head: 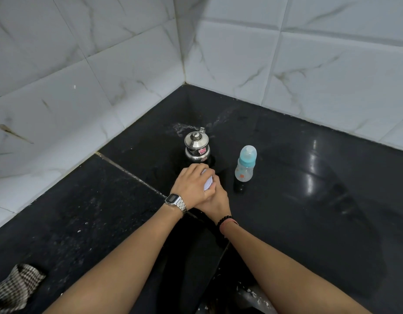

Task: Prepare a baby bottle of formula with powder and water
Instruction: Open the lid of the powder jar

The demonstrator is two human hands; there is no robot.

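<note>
So we're working on the powder container (207, 182) right now, a small white thing that's mostly buried under both hands near the middle of the black counter (309, 200). Our left hand (192, 182) is sitting on top with its fingers curled together over the white lid, and our right hand (215, 201) is tucked under and around it from the 5 o'clock side; the right fingers are hidden, so we can't tell how they're set. It looks like we're twisting or popping the lid, though that's a guess. Tip for doing this well: we're better off keeping the bottom hand as the anchor and letting only the top hand turn, and keeping the container level so powder isn't puffing out when it gives. The baby bottle (245, 163) is standing upright at about 2 o'clock from our hands, teat and blue collar on, a bit apart from them. The steel kettle (197, 146) is waiting at 12 o'clock, lid on, just beyond our knuckles, so we're watching our elbows.
</note>
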